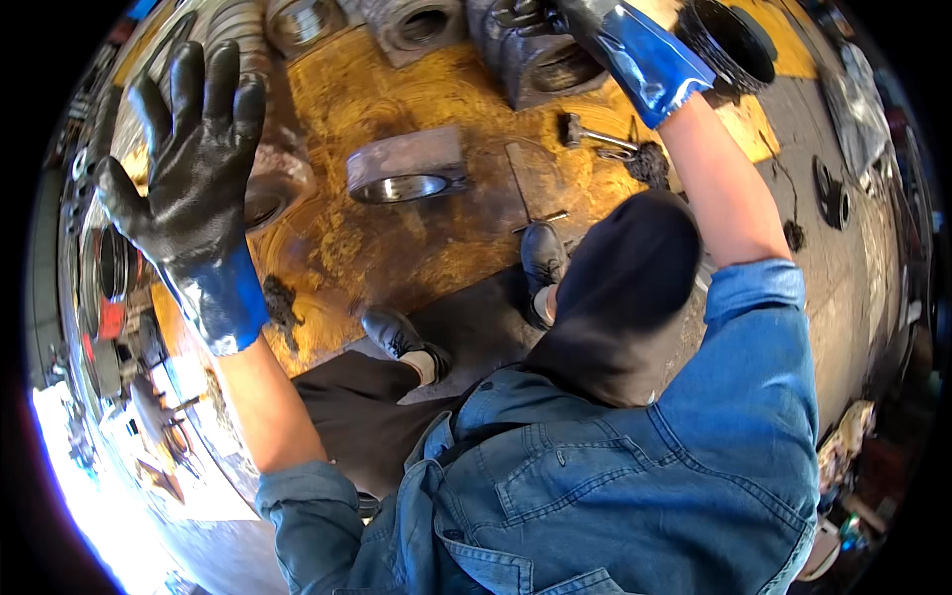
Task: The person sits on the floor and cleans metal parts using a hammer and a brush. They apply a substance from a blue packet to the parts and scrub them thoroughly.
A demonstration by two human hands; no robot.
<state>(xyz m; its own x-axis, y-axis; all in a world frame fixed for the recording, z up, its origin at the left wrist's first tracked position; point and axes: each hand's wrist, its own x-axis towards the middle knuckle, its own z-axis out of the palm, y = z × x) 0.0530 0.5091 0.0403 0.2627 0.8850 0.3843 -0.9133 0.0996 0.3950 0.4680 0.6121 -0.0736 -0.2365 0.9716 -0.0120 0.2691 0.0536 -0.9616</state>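
My left hand (198, 188), in a black-palmed glove with a blue cuff, is raised at the left with its fingers spread. Nothing is in it. My right hand (570, 18), gloved alike, reaches to the top edge, partly cut off; the fingers that show look apart. It is nearest a thick grey metal cylinder (501, 59), and whether it touches that cannot be made out. Between the hands, on the yellow-brown greasy sheet (397, 258), lies a short metal block with a shiny round bore (407, 164).
More metal cylinders (421, 30) stand along the far side. A hammer (595, 134) and a dark rag (650, 164) lie near my right knee, with a flat T-shaped metal tool (521, 183) beside my shoe. A black ring-shaped part (729, 45) is at the far right.
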